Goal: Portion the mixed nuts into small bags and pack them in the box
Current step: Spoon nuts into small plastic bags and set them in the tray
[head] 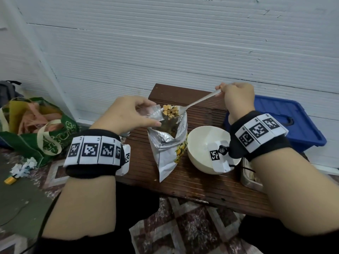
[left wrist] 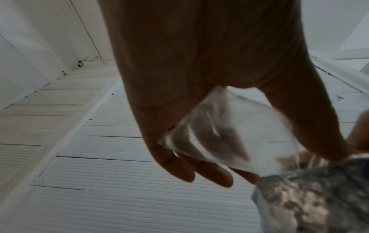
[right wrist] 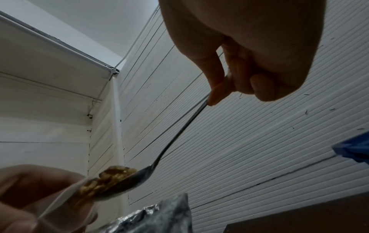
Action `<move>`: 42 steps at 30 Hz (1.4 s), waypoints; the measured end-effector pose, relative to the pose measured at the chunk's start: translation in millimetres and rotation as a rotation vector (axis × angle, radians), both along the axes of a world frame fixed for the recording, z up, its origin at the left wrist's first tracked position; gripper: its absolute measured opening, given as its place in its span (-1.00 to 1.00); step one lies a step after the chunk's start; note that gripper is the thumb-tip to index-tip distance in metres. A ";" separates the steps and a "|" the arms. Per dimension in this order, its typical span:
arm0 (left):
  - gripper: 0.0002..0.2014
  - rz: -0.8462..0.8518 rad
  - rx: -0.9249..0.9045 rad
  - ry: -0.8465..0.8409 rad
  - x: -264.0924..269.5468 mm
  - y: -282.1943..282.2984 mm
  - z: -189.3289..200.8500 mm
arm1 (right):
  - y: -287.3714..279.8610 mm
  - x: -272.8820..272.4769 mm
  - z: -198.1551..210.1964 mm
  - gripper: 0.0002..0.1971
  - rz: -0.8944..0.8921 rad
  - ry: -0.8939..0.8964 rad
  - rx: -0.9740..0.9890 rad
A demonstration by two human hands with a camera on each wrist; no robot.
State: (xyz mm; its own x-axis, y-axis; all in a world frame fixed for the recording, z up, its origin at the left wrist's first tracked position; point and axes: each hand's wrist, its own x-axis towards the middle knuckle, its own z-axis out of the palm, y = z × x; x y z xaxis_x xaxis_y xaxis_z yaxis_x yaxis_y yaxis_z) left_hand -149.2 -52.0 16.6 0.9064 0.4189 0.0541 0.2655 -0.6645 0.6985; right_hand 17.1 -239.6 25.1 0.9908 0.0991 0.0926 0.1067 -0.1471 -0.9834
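A foil nut pouch stands open on the brown bench. My left hand pinches a small clear bag just above the pouch mouth; the same clear bag hangs from that hand's fingers beside the foil pouch. My right hand grips the handle of a metal spoon. The spoon's bowl, heaped with mixed nuts, sits at the clear bag's opening. From the right wrist, the spoon carries nuts against the bag's rim.
An empty cream bowl stands right of the pouch. A blue lidded box sits beyond the bench at right. A metal tray edges the bench's right end. A green tote bag and paper scraps lie on the floor at left.
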 end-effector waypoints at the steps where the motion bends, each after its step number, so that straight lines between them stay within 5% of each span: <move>1: -0.44 -0.005 -0.003 -0.001 2.1 -1.8 -0.6 | 1.6 -1.3 1.3 -0.63 0.009 -0.009 -0.010; 15: -0.58 -0.042 -0.003 -0.035 18.6 -13.7 -6.5 | 25.0 -15.5 16.3 -0.68 0.125 -0.090 -0.145; 33: -0.71 0.057 -0.227 -0.246 14.7 -15.7 -10.0 | 15.7 -35.0 48.8 -0.88 0.378 -0.585 0.154; 42: -0.49 0.079 -0.208 -0.244 8.6 -3.5 -8.9 | 0.4 -22.8 27.1 -0.76 -0.005 -0.468 0.187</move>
State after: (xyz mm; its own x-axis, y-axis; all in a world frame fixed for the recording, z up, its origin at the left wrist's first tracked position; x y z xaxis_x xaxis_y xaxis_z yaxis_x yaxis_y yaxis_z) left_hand -140.6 -55.5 7.7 0.8417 0.5120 0.1714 0.1185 -0.4849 0.8665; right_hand -5.7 -239.2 52.3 0.8390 0.0339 0.5430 0.5424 0.0256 -0.8397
